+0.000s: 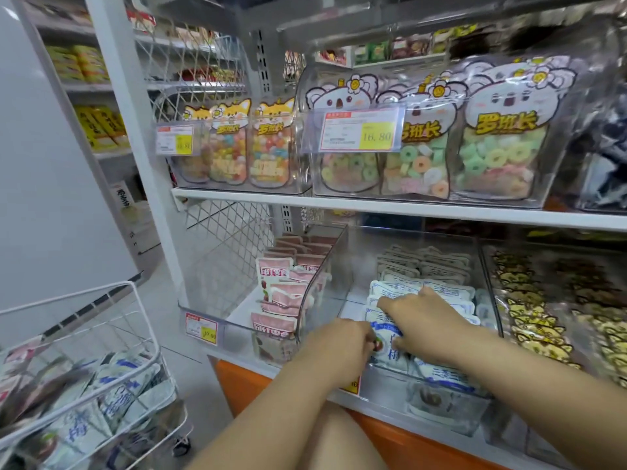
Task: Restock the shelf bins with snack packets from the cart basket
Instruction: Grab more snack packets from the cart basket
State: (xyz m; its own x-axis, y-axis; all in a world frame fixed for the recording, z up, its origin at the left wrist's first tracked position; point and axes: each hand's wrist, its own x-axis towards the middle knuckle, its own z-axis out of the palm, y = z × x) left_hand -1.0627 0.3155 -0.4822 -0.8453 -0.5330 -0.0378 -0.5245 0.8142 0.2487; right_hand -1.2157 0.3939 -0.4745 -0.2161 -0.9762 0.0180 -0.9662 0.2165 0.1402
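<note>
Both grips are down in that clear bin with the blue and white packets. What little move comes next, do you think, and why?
Probably seat the front packet upright and let go: the left grip pinches its edge, the right grip lies on the row behind in the middle bin, and the cart basket holds more.

— Fingertips of the left hand [339, 347]?
— Out of sight against the blue-and-white snack packet [390, 350].
— The yellow price tag [353, 385] under that wrist?
— Mostly covered, print unreadable. The white wire cart basket [68, 297] far left of it is cropped.
</note>
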